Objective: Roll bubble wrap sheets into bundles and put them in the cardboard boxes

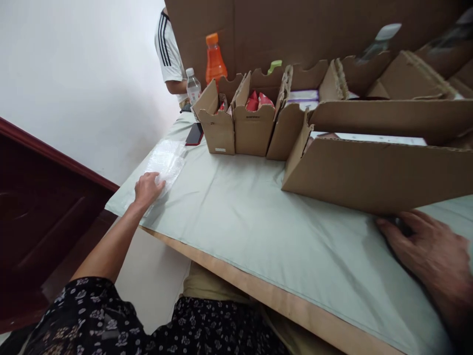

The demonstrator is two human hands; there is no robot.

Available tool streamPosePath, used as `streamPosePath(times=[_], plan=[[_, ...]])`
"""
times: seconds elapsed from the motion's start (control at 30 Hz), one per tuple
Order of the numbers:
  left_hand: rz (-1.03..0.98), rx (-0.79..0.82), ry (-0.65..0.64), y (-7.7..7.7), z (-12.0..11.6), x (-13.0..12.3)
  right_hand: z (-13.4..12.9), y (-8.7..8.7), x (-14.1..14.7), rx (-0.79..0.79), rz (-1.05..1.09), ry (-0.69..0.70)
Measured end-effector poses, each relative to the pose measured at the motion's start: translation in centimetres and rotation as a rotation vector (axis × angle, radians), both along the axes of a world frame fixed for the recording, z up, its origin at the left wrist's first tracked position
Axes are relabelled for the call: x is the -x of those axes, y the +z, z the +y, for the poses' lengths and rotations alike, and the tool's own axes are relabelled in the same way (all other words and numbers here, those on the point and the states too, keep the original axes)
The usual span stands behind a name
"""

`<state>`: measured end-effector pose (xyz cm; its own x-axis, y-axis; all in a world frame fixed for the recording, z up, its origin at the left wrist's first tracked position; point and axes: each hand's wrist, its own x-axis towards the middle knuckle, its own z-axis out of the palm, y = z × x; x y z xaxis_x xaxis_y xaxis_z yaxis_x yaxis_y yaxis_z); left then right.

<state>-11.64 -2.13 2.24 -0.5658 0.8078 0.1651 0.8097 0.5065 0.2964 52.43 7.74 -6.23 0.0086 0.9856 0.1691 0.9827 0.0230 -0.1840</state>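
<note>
Through the head camera I am watching my left hand [149, 189] resting with bent fingers on the clear bubble wrap [168, 159], which is lying under it and spreading past its fingertips across the pale green cloth [236, 212]; whether it is gripping the wrap, I cannot tell. Beyond that hand a dark phone [194, 134] is lying near the wrap, and small cardboard bins [254, 130] are standing farther to its right. My blurred right hand [430, 241] is sitting beside the base of a long cardboard box [373, 172], thumb apart from fingers, and I cannot tell whether it is holding anything.
</note>
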Motion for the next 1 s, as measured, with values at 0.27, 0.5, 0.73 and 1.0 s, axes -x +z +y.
streamPosePath(times=[0.27, 0.5, 0.73, 1.0], plan=[[-0.296, -0.229, 0.036, 4.1, -0.4, 1.3, 0.9, -1.3, -1.0, 0.006, 0.148, -0.075], [-1.291, -0.555, -0.195, 6.8, -3.3, -9.3, 0.7, -0.1, 0.0, -0.051, 0.268, -0.093], [-2.097, -0.246, 0.161, -0.6, -6.2, -23.1, -1.3, 2.0, 2.3, -0.113, 0.396, -0.097], [-2.273, -0.058, 0.165, -2.0, -7.7, -30.3, -8.4, 5.2, 4.0, -0.239, 0.997, -0.09]])
